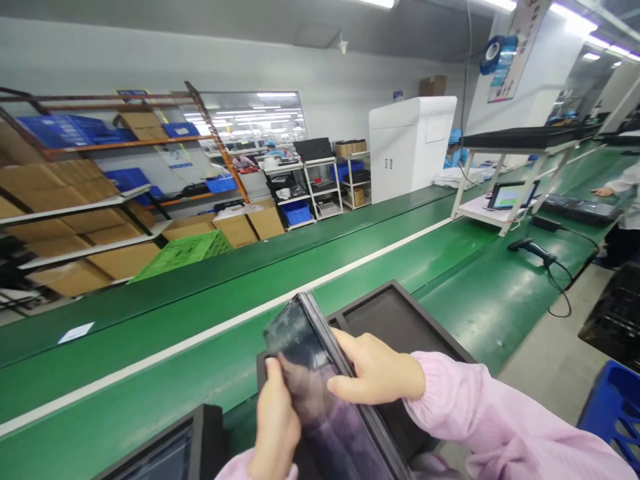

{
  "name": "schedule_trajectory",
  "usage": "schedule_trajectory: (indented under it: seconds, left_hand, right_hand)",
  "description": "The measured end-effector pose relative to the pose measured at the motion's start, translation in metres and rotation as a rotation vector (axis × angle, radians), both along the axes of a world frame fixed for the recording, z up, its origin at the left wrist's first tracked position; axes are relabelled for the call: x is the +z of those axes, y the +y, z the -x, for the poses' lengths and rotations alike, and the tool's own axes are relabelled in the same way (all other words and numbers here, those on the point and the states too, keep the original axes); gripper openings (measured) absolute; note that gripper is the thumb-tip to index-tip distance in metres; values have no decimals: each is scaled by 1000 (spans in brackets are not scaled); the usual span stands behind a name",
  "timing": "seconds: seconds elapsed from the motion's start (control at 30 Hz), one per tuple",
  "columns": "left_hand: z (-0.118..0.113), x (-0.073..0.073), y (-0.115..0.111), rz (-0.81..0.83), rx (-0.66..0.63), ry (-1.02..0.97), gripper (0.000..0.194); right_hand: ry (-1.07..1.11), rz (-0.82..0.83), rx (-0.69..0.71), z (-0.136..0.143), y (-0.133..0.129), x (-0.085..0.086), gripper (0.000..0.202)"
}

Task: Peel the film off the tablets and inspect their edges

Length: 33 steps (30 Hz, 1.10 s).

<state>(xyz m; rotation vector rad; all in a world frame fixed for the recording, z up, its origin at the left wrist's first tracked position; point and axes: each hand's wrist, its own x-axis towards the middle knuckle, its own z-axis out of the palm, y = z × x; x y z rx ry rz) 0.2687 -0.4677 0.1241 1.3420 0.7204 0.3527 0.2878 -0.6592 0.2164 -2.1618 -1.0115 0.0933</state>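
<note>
A stack of flat dark glossy panels (pixel 320 387) is held up on a slant between my two hands, in front of me. My left hand (pixel 277 417) grips its left edge, with the thumb on the glossy face. On the right side, my right hand (pixel 370 370) holds the stack's edge, thumb over the front and fingers behind. A black tray (pixel 400 307) with compartments lies beneath and behind the panels. Another black tray (pixel 213 433) with a dark panel in it sits at the lower left.
The green conveyor belt (pixel 240 347) runs diagonally past the trays. A barcode scanner (pixel 535 250) and a white stand (pixel 483 213) with a lit tablet are at the right. A person's hand (pixel 603 191) shows farther off. A blue crate (pixel 613 413) stands lower right.
</note>
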Motion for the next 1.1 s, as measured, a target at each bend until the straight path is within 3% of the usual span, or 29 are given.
schedule_trajectory:
  seconds: [0.1,0.2,0.3,0.4,0.53,0.8,1.1]
  left_hand:
    - [-15,-8,-19,-83,-65,-8,49]
    - [-20,-8,-23,-211,-109,-183,60]
    - [-23,1,-14,-169,-93,-331,59]
    - [-27,10,-3,5,-77,-326,56]
    - [-35,13,9,152,-138,-340,49]
    - [-40,16,23,52,-187,-295,32]
    - [-35,23,23,80,-221,-254,35]
  right_hand:
    - [30,101,-65,8,18,12,44]
    - [75,162,-117,4,35,-4,39]
    - [179,49,-148,-8,49,-23,30]
    - [375,-189,-137,-29,64,-36,22]
    - [649,-431,-125,-59,86,-42,34]
    - [947,-467,9,-81,101,-42,31]
    - [948,-456,7,-84,103,-41,30]
